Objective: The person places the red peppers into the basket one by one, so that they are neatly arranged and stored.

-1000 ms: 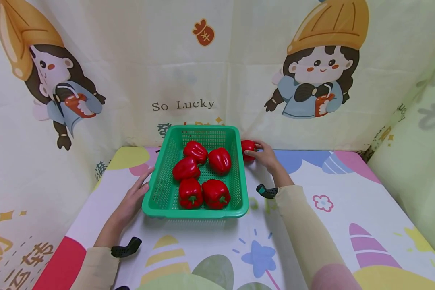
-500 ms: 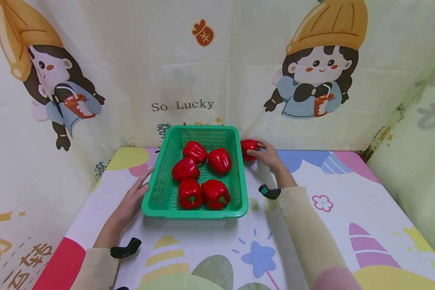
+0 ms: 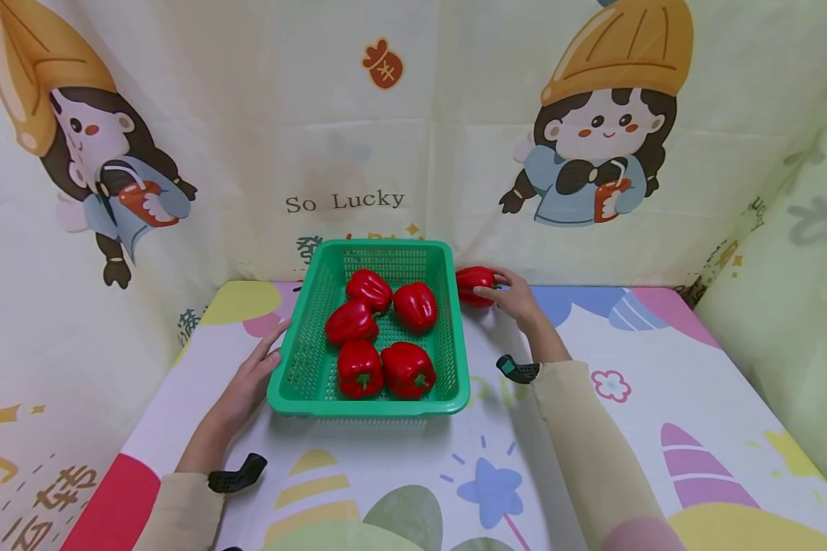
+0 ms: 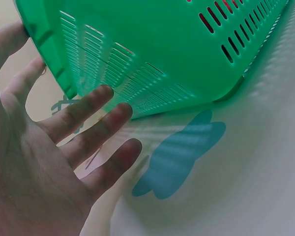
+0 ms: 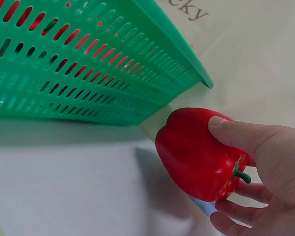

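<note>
My right hand (image 3: 520, 300) holds a red bell pepper (image 3: 474, 286) just right of the green basket (image 3: 367, 407). In the right wrist view, the thumb presses the side of that bell pepper (image 5: 191, 150), with fingers around its green-stemmed end. A shadow lies below it; whether it touches the table I cannot tell. At the basket's left side is my left hand (image 3: 246, 380), fingers extended along the rim. The left wrist view shows this hand (image 4: 44, 162) spread, its upper fingers by the basket edge. Several red bell peppers (image 3: 350, 321) lie inside the basket.
A patterned cloth covers the table (image 3: 565, 451). Behind it hangs a printed curtain (image 3: 469, 153), close to the basket's far edge and the held pepper. Another printed sheet (image 3: 799, 321) borders the right side.
My right hand has shifted slightly right with the bell pepper, which shows more beside the basket rim. The left hand and the basket stay in place; the whole view drifts a little.
</note>
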`<state>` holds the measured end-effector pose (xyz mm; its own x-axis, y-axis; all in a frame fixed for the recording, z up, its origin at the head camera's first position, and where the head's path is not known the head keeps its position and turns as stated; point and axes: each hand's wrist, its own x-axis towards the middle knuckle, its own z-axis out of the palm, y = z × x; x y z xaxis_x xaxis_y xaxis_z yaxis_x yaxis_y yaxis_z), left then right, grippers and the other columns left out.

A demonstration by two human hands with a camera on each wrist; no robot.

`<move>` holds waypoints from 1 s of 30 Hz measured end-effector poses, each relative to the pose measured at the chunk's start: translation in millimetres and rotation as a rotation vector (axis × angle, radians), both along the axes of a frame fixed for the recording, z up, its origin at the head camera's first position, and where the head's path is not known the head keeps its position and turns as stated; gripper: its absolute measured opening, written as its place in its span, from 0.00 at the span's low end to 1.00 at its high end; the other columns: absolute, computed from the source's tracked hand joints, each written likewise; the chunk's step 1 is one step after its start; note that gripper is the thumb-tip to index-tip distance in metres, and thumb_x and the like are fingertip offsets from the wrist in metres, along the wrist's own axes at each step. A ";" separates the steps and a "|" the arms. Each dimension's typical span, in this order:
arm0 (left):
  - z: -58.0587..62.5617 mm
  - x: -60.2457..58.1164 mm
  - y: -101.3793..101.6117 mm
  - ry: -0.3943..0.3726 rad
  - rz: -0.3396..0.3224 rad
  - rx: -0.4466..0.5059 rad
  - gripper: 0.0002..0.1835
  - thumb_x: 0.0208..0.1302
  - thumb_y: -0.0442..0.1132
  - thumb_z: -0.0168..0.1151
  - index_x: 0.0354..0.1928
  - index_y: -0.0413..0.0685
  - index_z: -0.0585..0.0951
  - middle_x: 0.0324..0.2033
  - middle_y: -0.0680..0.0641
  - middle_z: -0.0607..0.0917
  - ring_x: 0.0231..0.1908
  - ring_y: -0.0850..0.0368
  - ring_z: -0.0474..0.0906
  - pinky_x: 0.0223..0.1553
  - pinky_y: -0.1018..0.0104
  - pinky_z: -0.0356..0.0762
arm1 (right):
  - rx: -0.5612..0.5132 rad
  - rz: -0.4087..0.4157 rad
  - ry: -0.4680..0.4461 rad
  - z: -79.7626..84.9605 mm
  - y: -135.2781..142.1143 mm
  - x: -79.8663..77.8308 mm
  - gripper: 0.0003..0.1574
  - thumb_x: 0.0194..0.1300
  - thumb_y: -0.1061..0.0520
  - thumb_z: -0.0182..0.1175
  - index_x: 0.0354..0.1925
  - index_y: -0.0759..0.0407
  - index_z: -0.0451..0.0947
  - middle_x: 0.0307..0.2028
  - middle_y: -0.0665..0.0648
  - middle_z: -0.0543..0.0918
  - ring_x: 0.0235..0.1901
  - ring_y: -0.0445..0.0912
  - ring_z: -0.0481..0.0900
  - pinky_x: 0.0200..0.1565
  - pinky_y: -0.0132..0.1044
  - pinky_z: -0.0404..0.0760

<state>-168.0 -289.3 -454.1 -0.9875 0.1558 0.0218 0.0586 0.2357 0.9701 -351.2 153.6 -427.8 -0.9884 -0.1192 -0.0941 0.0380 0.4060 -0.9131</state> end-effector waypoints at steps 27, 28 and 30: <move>0.9 0.7 0.6 -0.006 -0.001 0.008 0.29 0.76 0.52 0.37 0.76 0.68 0.49 0.77 0.48 0.45 0.76 0.38 0.33 0.65 0.23 0.35 | -0.033 0.002 -0.007 21.1 3.8 17.3 0.46 0.61 0.51 0.66 0.73 0.52 0.57 0.70 0.63 0.62 0.66 0.61 0.63 0.61 0.57 0.73; 0.7 0.5 0.5 -0.005 -0.001 0.006 0.29 0.76 0.52 0.37 0.76 0.68 0.49 0.77 0.48 0.45 0.76 0.38 0.33 0.64 0.23 0.35 | -0.035 0.001 -0.007 22.2 3.8 18.3 0.46 0.61 0.52 0.66 0.73 0.52 0.57 0.70 0.63 0.62 0.66 0.61 0.62 0.61 0.57 0.73; 0.4 0.0 0.3 -0.003 0.001 0.002 0.29 0.76 0.52 0.37 0.76 0.67 0.49 0.77 0.48 0.45 0.76 0.38 0.33 0.64 0.22 0.35 | -0.041 -0.004 -0.011 24.5 4.1 20.1 0.47 0.61 0.52 0.66 0.73 0.51 0.57 0.70 0.63 0.62 0.66 0.60 0.62 0.62 0.57 0.72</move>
